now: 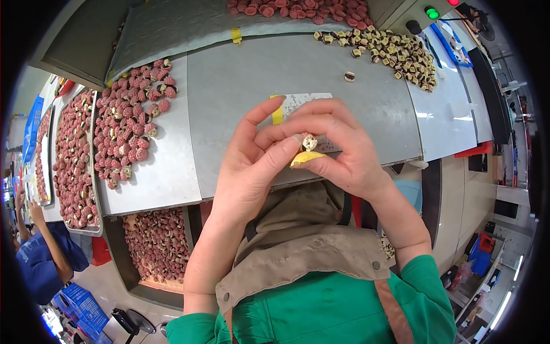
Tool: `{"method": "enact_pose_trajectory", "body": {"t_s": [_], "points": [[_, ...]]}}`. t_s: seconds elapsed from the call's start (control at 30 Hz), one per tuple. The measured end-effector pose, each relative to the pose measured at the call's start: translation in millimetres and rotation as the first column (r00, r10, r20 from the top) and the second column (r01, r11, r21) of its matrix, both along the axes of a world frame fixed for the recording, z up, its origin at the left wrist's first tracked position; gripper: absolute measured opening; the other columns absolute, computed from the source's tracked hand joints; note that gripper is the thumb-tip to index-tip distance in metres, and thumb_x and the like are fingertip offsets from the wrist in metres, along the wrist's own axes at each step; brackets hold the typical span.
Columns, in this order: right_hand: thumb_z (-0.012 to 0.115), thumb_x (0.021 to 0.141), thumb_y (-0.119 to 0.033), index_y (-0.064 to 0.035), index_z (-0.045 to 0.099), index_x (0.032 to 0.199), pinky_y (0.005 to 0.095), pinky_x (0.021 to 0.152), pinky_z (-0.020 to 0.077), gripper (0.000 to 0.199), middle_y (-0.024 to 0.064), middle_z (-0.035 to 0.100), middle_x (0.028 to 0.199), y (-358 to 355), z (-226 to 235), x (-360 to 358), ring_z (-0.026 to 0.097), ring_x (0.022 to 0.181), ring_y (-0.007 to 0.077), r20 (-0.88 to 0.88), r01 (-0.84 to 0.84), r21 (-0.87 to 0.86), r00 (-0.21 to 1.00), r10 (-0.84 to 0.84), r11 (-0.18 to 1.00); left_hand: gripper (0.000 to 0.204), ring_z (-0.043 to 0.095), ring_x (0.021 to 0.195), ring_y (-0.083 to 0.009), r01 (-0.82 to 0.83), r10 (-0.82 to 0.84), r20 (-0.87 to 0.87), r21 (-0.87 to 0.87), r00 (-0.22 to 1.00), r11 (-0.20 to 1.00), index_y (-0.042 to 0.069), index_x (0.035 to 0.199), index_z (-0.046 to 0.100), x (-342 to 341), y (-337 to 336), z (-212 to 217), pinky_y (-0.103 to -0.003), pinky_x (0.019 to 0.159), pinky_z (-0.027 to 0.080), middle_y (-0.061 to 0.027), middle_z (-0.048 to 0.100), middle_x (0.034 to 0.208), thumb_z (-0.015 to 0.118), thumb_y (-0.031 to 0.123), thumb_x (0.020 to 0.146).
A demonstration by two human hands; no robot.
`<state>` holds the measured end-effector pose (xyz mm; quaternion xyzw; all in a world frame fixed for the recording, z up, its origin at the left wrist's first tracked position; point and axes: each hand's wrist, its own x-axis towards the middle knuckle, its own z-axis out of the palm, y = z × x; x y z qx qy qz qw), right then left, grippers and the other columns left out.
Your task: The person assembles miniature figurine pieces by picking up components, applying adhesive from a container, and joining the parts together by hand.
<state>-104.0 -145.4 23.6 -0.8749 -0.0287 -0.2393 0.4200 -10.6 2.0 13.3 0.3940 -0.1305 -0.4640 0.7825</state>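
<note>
The left hand (246, 166) hides part of the small cream piece (310, 142), and the right hand (350, 156) covers part of the speckled white sheet (302, 102). The top edge cuts off the upper heap of pink pieces (303, 8). The left rim cuts off a co-worker (44, 258), and goods (460, 276) on the right-hand shelves (471, 309) are too small to tell.

Head-worn fisheye, facing steeply down — wide, close
</note>
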Motion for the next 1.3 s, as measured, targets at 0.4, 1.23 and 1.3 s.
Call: {"method": "enact_pose_trajectory", "body": {"t_s": [0.4,1.23,1.3], "points": [[0.076,0.070,-0.009,-0.0079,0.064,0.091,0.0332,0.080,0.0472,0.023,0.0067,0.061,0.095,-4.8,-9.3,-4.6,0.058,0.091,0.0232,0.064,0.075,-0.021,0.995,-0.073,0.997,0.055,0.057,0.095,-0.0118,-0.093,0.029,0.350,0.166,0.936,0.982,0.000,0.135,0.037,-21.2,-10.8,4.9,-0.025,0.085,0.047,-0.0079,0.059,0.102,0.061,0.002,0.086],[0.061,0.086,-0.006,-0.0009,0.061,0.098,0.0338,0.070,0.0469,0.013,0.0119,0.058,0.094,-96.5,12.9,-19.7,0.059,0.083,0.0266,-0.268,0.304,-0.113,0.907,-0.324,0.946,0.022,0.059,0.097,-0.0251,-0.739,-0.202,0.976,0.079,-0.078,0.669,0.000,0.107,0.063,131.4,49.6,31.4,-0.036,0.083,0.047,-0.0124,0.064,0.100,0.059,0.007,0.087],[0.061,0.086,-0.006,-0.0009,0.061,0.097,0.0347,0.070,0.0468,0.012,0.0124,0.057,0.093,-96.6,9.8,-20.8,0.059,0.082,0.0279,-0.190,0.336,-0.186,0.910,-0.370,0.923,0.023,0.060,0.092,-0.0273,-0.639,-0.196,0.974,0.079,-0.113,0.765,0.006,0.106,0.064,140.1,-8.1,27.5,-0.037,0.078,0.048,-0.0113,0.064,0.099,0.061,0.007,0.083]]}}
